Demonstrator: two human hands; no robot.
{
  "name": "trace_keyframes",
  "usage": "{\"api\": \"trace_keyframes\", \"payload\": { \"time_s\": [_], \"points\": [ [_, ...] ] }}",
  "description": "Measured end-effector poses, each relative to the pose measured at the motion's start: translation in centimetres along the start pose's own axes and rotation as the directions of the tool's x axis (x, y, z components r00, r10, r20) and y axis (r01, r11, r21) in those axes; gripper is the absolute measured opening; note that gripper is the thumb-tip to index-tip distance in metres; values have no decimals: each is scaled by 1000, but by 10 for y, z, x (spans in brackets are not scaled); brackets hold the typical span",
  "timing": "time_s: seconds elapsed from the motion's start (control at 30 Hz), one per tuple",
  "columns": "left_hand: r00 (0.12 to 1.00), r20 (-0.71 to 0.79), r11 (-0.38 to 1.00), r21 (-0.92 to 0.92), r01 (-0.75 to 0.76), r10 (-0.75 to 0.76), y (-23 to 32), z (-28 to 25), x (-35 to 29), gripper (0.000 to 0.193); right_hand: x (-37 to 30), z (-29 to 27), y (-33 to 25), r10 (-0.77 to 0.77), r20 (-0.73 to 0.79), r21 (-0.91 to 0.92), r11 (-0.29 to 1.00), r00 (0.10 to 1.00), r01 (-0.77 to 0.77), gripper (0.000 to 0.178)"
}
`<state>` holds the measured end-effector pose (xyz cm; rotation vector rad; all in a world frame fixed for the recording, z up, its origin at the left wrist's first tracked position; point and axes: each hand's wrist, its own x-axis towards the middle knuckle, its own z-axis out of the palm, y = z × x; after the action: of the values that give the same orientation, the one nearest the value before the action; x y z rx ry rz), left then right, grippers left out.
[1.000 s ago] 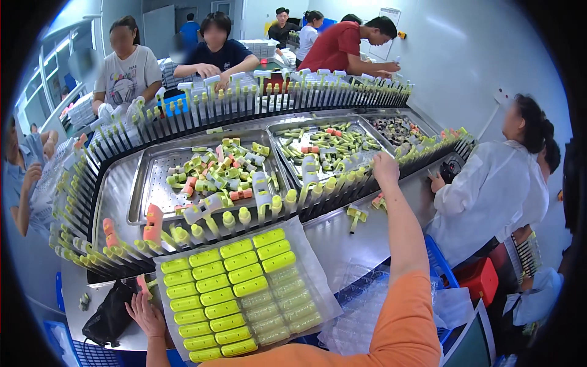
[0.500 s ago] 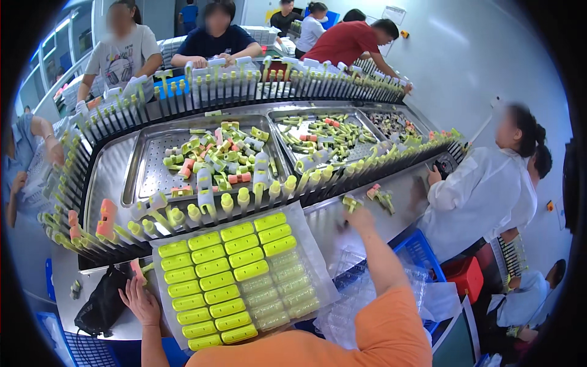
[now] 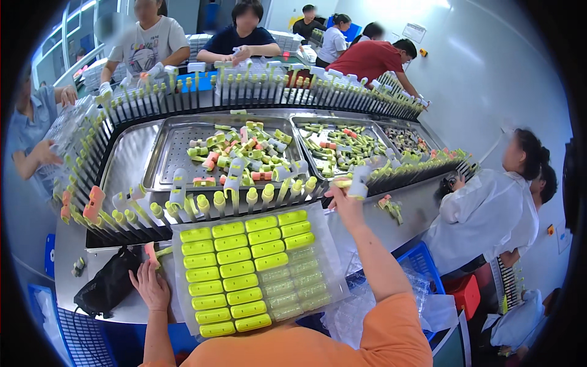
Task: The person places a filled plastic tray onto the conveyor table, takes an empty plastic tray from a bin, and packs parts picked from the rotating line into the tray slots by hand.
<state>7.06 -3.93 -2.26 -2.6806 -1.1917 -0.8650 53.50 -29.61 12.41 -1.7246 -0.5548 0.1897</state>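
Observation:
In front of me lies a clear plastic blister tray (image 3: 301,286) on a white sheet, with bright yellow-green oblong cases (image 3: 239,269) in many of its pockets. My left hand (image 3: 151,289) rests open with fingers spread on the table beside the tray's left edge, just below a pink-and-green part (image 3: 153,253). My right hand (image 3: 347,203) is raised at the near rack (image 3: 244,205), its fingers closed on a small yellow-green part (image 3: 341,183). A grey-white clip (image 3: 359,182) sits at those fingertips; whether it is joined to the held part I cannot tell.
Metal trays (image 3: 153,174) behind the rack hold heaps of green, pink and grey parts (image 3: 247,150). A black pouch (image 3: 109,287) lies left, loose parts (image 3: 389,209) lie right. Blue baskets (image 3: 422,260) and a red stool (image 3: 463,292) stand below. Several co-workers surround the bench.
My right hand has moved up and slightly left, from over the table to the rack. My left hand stays beside the tray. The whole view has shifted a little.

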Motion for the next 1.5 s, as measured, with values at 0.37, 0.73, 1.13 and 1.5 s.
{"api": "trace_keyframes", "payload": {
  "time_s": [0.37,0.73,1.13,1.5],
  "points": [
    [1000,-10,999,-49,23,-23,0,-3,3,40,9,78,8,-204,145,-341,908,968,242,24],
    [1000,-31,997,-71,-2,-1,-4,-1,1,39,-33,145,-54,-57,394,-697,632,917,338,35],
    [1000,-6,998,-58,9,-10,-11,5,-2,39,-95,7,-68,-214,-17,-564,809,977,168,33],
    [999,-35,999,17,-33,34,-6,6,-3,41,-114,-82,-18,94,-157,-447,881,983,-155,32]
  ]
}}
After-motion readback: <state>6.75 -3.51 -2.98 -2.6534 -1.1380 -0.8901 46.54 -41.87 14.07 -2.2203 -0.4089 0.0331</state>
